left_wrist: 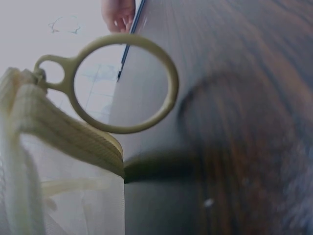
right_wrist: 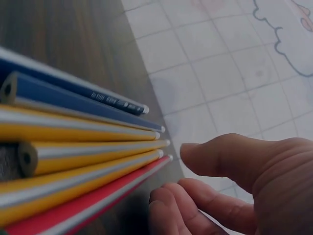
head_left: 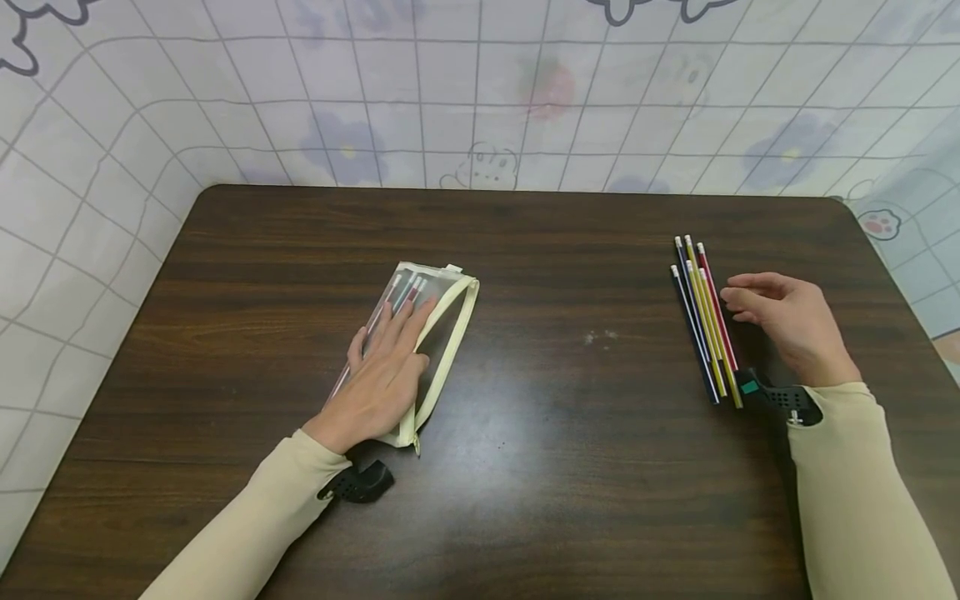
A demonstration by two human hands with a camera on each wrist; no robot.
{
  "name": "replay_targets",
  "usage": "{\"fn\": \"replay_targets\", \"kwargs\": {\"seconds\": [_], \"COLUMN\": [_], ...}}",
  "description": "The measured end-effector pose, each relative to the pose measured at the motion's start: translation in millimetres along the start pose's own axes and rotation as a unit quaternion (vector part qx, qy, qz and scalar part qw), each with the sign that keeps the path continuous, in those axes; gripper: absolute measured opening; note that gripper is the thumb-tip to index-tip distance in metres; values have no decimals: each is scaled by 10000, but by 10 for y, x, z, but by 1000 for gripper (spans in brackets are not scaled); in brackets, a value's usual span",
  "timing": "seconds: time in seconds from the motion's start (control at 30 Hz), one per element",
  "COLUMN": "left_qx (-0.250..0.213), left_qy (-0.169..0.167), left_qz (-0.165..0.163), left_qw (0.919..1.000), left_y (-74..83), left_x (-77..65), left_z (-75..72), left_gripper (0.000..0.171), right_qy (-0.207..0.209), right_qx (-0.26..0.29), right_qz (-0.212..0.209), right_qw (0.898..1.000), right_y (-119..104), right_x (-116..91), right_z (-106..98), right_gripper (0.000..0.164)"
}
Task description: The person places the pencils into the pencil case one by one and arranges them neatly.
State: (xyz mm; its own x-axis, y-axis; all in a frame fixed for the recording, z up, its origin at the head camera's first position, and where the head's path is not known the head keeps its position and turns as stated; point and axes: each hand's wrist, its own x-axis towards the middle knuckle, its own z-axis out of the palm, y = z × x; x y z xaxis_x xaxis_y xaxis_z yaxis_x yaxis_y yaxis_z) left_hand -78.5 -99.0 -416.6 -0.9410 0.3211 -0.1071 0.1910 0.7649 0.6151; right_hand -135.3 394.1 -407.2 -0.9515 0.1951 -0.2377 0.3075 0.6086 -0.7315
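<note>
A clear pencil pouch (head_left: 438, 367) with a pale yellow zip edge lies slanted left of centre, its zip side gaping. My left hand (head_left: 378, 371) rests on it with extended fingers. Through the clear side, several pencils (head_left: 411, 290) show near the top. The zip's round pull ring (left_wrist: 173, 90) stands out large in the left wrist view. To the right lies a loose row of pencils: blue pencils (right_wrist: 78, 99), yellow pencils (right_wrist: 93, 149) and one red pencil (right_wrist: 107, 193). Just right of them hovers my right hand (head_left: 791, 321), fingers loosely bent, nothing held.
The dark wood table (head_left: 540, 500) ends at a far edge against a white grid-patterned sheet (head_left: 480, 100). A few small pale specks (head_left: 600, 337) mark the tabletop between the pouch and the pencil row. Both wrists carry black straps.
</note>
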Motion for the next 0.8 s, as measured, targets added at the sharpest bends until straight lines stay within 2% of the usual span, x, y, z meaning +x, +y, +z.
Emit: {"fn": "replay_targets", "kwargs": {"seconds": [0.17, 0.4, 0.8], "left_qx": [3, 39, 58], "left_qy": [7, 20, 24], "left_qz": [9, 33, 25], "left_qw": [10000, 10000, 10000], "left_y": [-1, -7, -15], "left_x": [3, 5, 8], "left_z": [-1, -1, 13], "left_gripper": [66, 66, 66], "right_qy": [-33, 194, 348], "right_qx": [-460, -727, -1129], "right_qz": [64, 168, 273], "right_qw": [9989, 9970, 9926], "right_y": [-3, -60, -111], "right_x": [6, 2, 12], "right_z": [-6, 27, 56], "right_gripper": [68, 71, 59]}}
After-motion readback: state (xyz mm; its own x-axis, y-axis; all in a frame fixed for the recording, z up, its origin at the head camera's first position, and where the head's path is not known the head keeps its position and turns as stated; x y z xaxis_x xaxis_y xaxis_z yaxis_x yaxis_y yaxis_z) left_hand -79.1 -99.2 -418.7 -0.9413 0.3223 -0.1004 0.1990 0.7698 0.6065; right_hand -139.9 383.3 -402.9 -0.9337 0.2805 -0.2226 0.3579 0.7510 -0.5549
